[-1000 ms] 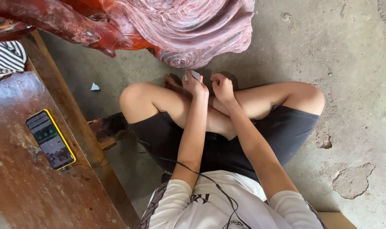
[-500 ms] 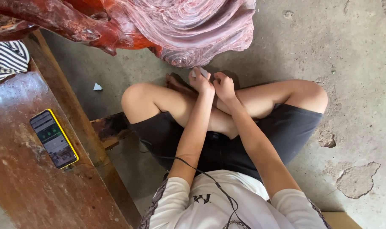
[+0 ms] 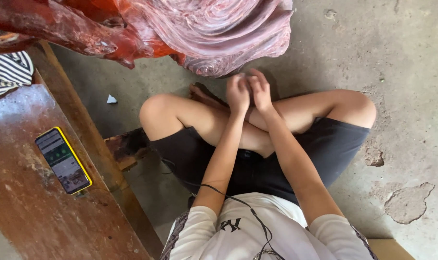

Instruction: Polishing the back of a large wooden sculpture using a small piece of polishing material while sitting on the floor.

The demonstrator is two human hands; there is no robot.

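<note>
My left hand (image 3: 238,94) and my right hand (image 3: 261,89) are pressed side by side over my crossed shins, just under the lower edge of a large carved reddish-purple wooden sculpture (image 3: 214,33). Both hands are motion-blurred. The left hand's fingers are curled, with the back of the hand toward me, so anything in it is hidden. The fingers of my right hand reach up toward the carving's rim. I sit cross-legged on the concrete floor (image 3: 382,58) in black shorts and a white shirt.
A worn brown wooden bench (image 3: 31,207) stands at the left, with a yellow-cased phone (image 3: 63,160) lying screen-up on it. Striped cloth (image 3: 7,72) lies at its far end. A small white scrap (image 3: 112,99) is on the floor. A black cable (image 3: 238,202) runs across my shirt.
Both hands have moved a little up toward the carving's lower edge. A small pale piece seen at my left fingertips a second ago no longer shows.
</note>
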